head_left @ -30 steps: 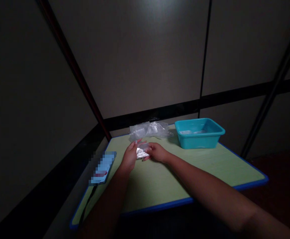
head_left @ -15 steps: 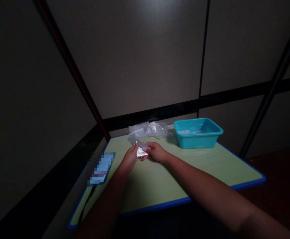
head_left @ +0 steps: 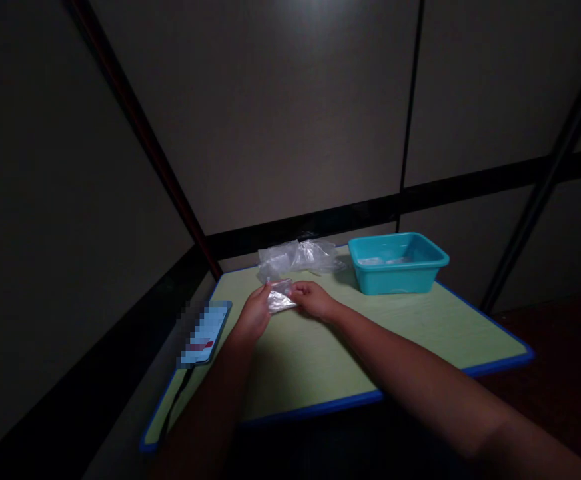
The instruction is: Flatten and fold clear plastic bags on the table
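Observation:
A small, shiny clear plastic packet (head_left: 280, 297) is held between my two hands above the middle of the table. My left hand (head_left: 254, 312) is closed on its left edge, thumb on top. My right hand (head_left: 313, 300) pinches the packet's right side with thumb and fingers. Just behind my hands, crumpled clear plastic bags (head_left: 298, 258) lie at the table's back edge. To the right stands a turquoise basin (head_left: 395, 279) with some whitish, clear pieces inside, too dim to make out.
The pale green table (head_left: 315, 367) has a blue rim. At its left edge lies a phone (head_left: 210, 331), partly blurred out, with a black cord (head_left: 175, 400) running toward the front. Dark panelled walls (head_left: 290, 133) stand behind and to the left.
The packet has shifted slightly left and up in view with my left hand, and more of its surface shows. My right hand's fingers are drawn back from beneath it toward its right edge.

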Demonstrator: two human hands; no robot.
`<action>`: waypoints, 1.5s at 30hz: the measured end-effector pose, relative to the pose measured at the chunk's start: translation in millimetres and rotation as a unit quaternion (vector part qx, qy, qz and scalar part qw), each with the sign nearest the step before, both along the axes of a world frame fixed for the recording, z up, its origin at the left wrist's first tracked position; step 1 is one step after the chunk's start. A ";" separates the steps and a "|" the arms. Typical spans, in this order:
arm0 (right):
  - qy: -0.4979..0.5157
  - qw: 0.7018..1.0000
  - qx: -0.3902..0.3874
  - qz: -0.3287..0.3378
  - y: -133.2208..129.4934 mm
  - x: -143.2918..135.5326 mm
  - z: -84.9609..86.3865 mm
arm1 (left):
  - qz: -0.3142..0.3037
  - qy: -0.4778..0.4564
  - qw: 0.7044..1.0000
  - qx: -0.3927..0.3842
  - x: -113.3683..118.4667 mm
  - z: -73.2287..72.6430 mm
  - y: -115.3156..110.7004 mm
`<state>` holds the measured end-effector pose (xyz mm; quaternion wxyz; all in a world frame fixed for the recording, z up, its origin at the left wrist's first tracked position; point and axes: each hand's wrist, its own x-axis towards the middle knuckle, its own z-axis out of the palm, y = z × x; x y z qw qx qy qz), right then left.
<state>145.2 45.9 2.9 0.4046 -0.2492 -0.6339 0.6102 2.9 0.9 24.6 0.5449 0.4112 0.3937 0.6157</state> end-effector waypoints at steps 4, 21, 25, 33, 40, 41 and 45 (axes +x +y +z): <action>0.007 1.000 -0.018 -0.005 1.2 -0.1 -0.1 | 0.005 -0.061 0.998 -0.004 0.9 1.3 2.2; 0.026 0.989 -0.095 -0.107 5.1 -7.2 3.6 | 0.087 0.059 0.992 -0.071 4.3 3.2 -4.2; -0.008 0.987 -0.079 -0.139 5.4 -6.0 7.8 | 0.081 0.066 0.990 -0.093 6.0 3.6 -5.0; -0.050 0.955 0.131 -0.260 8.1 76.0 79.4 | 0.028 0.021 0.997 -0.066 43.6 37.2 17.2; 0.016 0.955 0.068 -0.288 31.7 195.1 117.0 | -0.023 0.256 0.964 -0.063 107.2 45.3 66.0; 0.012 0.956 0.049 -0.289 34.4 207.5 116.7 | -0.020 0.276 0.959 -0.057 116.1 44.3 73.6; -0.027 0.958 0.020 -0.286 41.3 244.3 108.6 | -0.033 0.314 0.948 -0.028 142.7 41.3 93.2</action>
